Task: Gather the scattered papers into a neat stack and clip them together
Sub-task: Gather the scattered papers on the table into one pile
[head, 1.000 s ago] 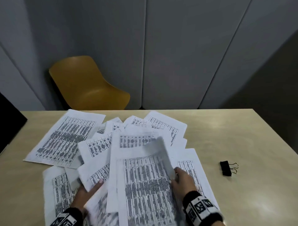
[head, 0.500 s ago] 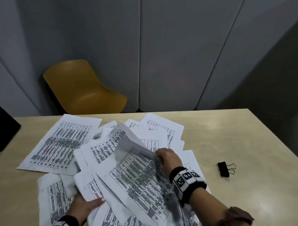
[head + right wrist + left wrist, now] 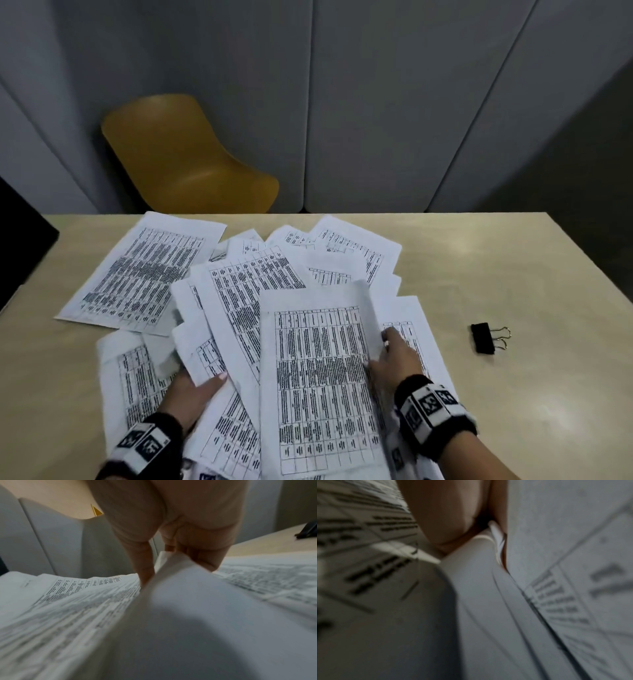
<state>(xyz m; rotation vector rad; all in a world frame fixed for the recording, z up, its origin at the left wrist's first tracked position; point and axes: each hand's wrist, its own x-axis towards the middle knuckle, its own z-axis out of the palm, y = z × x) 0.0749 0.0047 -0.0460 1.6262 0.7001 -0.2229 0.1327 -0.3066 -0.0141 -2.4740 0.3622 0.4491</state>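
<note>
Several printed sheets of paper (image 3: 137, 270) lie scattered and overlapping across the beige table (image 3: 513, 267). My right hand (image 3: 394, 356) pinches the right edge of a sheet (image 3: 318, 377) lying on top near me; the right wrist view shows thumb and fingers (image 3: 145, 566) closed on that curled paper edge (image 3: 171, 568). My left hand (image 3: 195, 390) holds a bundle of sheets (image 3: 202, 349) from below, thumb on top; in the left wrist view paper edges (image 3: 498, 543) sit between its fingers. A black binder clip (image 3: 483, 338) lies on the table to the right, apart from both hands.
A yellow chair (image 3: 181, 161) stands behind the table's far edge, in front of grey wall panels (image 3: 411, 102). A dark object (image 3: 20, 240) sits at the table's left edge. Bare tabletop shows to the right, around the clip.
My right hand reached out to a sheet farther off, then drew back toward me with a sheet that now lies square on top. My left hand kept holding its bundle.
</note>
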